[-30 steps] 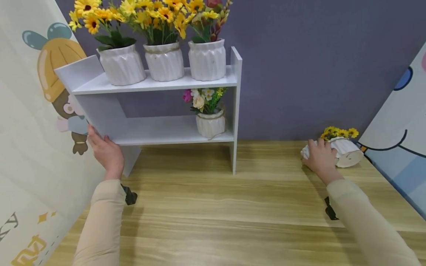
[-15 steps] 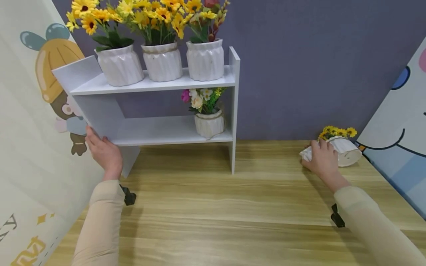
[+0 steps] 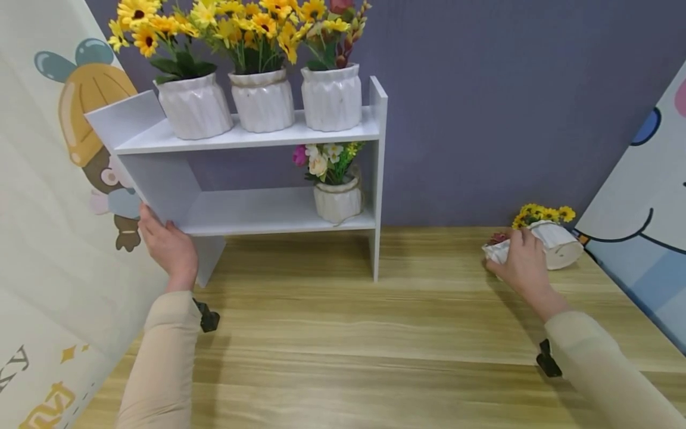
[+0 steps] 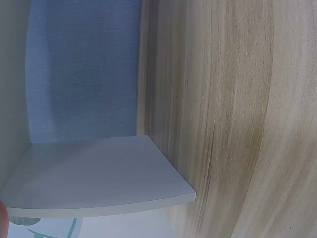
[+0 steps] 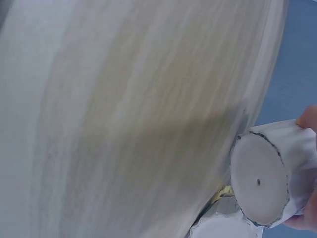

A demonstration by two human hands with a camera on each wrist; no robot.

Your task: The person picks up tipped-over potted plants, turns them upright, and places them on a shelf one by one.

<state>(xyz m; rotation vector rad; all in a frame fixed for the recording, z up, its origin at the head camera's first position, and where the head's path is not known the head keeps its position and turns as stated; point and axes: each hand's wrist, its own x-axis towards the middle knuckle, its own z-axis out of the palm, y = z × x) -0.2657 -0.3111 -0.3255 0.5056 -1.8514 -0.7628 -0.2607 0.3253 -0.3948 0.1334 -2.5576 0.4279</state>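
In the head view a white two-tier shelf (image 3: 252, 145) stands on the wooden table, and my left hand (image 3: 170, 249) holds its left side panel near the lower board. At the far right, my right hand (image 3: 525, 265) grips a white ceramic flowerpot (image 3: 496, 251) with dark red flowers, tipped on its side. From the right wrist view, this flowerpot (image 5: 260, 181) shows its round base, with fingers (image 5: 309, 119) and thumb around its side. Beside it lies a second white pot (image 3: 558, 244) with yellow flowers.
On the upper board stand three white pots, among them a left pot (image 3: 194, 107) with yellow flowers. A pot of mixed flowers (image 3: 337, 199) sits at the right end of the lower board. The grey-purple wall (image 3: 482, 119) closes off the back.
My right wrist and forearm have shifted right and toward me, and the hand has turned around the near pot. More of its red flowers shows now. My left hand stays at the shelf.
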